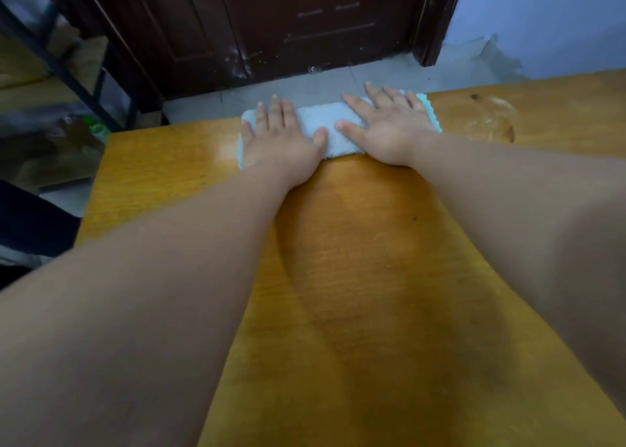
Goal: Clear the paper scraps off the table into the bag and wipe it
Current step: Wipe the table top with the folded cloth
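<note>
A folded pale blue-white cloth point(327, 123) with a teal scalloped edge lies along the far edge of the orange wooden table point(372, 260). My left hand point(279, 135) presses flat on the cloth's left part, fingers spread. Flat on its right part lies my right hand point(389, 124), fingers also spread. Both arms stretch forward over the tabletop. No paper scraps and no bag show in this view.
Beyond the table's far edge is a grey floor and a dark brown door point(271, 23). A black metal rack point(67, 74) with cluttered things stands at the left. A pale worn patch point(491, 121) marks the table at the far right.
</note>
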Available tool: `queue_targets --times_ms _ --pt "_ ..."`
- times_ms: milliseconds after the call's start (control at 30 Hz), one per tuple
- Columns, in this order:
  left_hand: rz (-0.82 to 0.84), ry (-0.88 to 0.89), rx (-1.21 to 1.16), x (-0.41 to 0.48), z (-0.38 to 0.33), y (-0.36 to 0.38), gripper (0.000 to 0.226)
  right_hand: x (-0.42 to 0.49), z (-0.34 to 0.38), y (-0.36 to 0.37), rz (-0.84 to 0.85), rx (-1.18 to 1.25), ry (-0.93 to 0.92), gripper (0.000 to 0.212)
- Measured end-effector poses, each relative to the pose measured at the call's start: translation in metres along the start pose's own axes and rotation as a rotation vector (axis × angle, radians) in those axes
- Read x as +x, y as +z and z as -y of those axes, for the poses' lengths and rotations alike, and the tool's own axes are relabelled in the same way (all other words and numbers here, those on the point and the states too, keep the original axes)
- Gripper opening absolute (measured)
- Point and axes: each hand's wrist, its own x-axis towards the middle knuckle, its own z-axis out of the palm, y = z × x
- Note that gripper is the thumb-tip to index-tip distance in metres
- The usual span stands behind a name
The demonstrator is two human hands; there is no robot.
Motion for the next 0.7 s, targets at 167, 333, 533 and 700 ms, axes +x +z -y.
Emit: queue_targets --times_ms 167,333,533,700 --pt "-0.011 0.015 0.012 0.000 -0.010 0.002 0.080 -0.020 -0.036 -0.005 0.023 -0.001 0.023 0.069" --pt "-0.008 0.012 0.022 0.000 -0.016 0.003 0.080 -0.029 -0.067 -0.007 0.059 0.019 0.011 0.064" --pt "0.006 0.043 0.015 -0.002 -0.024 0.003 0.081 -0.032 -0.071 -0.007 0.066 0.040 0.049 0.060" --pt "0.017 0.078 0.004 -0.019 -0.029 0.006 0.080 -0.050 -0.074 -0.007 0.094 0.042 0.077 0.062"
